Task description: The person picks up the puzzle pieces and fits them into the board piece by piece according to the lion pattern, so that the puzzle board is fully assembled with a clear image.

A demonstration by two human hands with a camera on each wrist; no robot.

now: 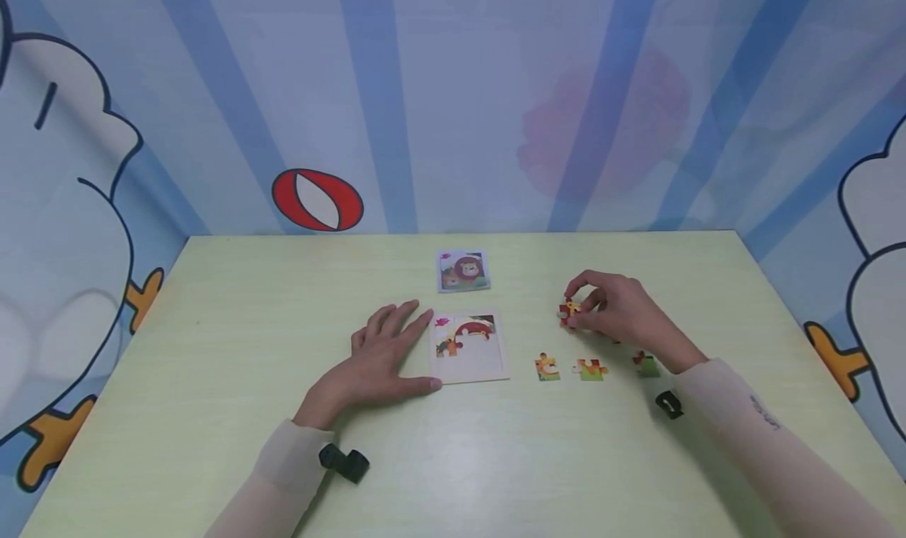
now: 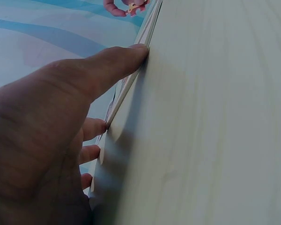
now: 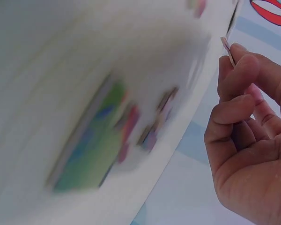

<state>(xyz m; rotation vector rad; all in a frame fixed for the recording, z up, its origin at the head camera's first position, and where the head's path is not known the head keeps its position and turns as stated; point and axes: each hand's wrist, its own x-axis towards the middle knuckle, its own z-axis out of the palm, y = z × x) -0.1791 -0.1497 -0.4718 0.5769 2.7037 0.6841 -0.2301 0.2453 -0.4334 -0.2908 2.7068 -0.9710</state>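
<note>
A white puzzle tray (image 1: pixel 488 369) lies at mid-table, with a few joined pieces in its upper left showing part of a lion picture. My left hand (image 1: pixel 378 365) rests on the table with fingers spread, thumb and fingertip touching the tray's left edge; the left wrist view shows the thumb (image 2: pixel 117 61) against that edge. To the right, my right hand (image 1: pixel 623 311) pinches a red and yellow puzzle piece (image 1: pixel 568 312) between thumb and finger above the table. Seen edge-on in the right wrist view, the piece (image 3: pixel 228 50) is held at the fingertips.
Loose pieces lie right of the tray: an orange one (image 1: pixel 546 367), an orange-green one (image 1: pixel 591 370) and a green one (image 1: pixel 647 364) by the right wrist. A lion picture card (image 1: pixel 463 270) sits behind the tray. A printed curtain (image 1: pixel 453 129) hangs behind the table.
</note>
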